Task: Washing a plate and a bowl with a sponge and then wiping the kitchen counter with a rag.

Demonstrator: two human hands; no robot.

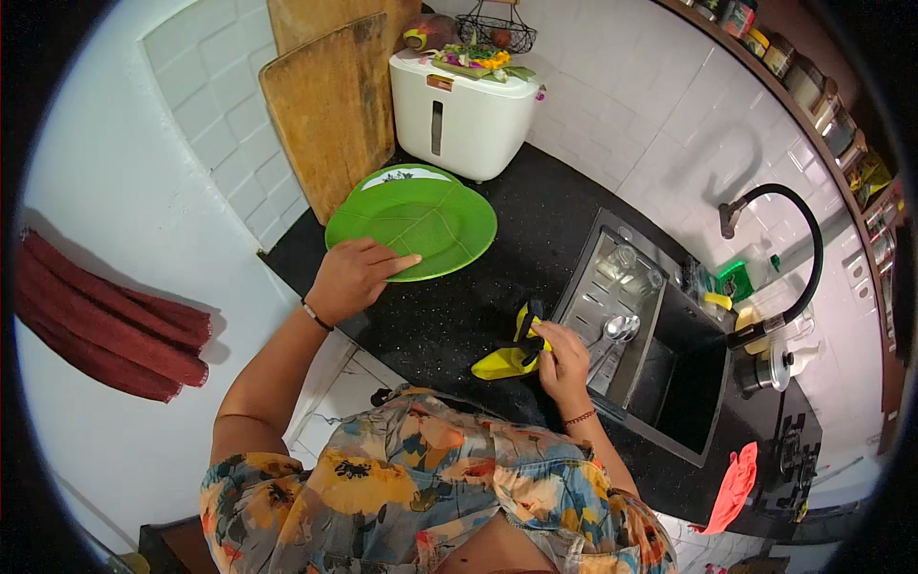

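Note:
My left hand rests at the near left rim of a green leaf-patterned plate, its thumb lying over the rim. Beneath that plate, at the back, shows the edge of a white plate with a dark pattern and green rim. My right hand grips a yellow and black cloth-like item just above the black speckled countertop, left of the sink. Whether the left fingers hold the plate from below is hidden.
Wooden cutting boards lean on the wall beside a white lidded container. Right are a sink with a black faucet, spoons and glasses in its tray, a lidded pot and a coral cloth.

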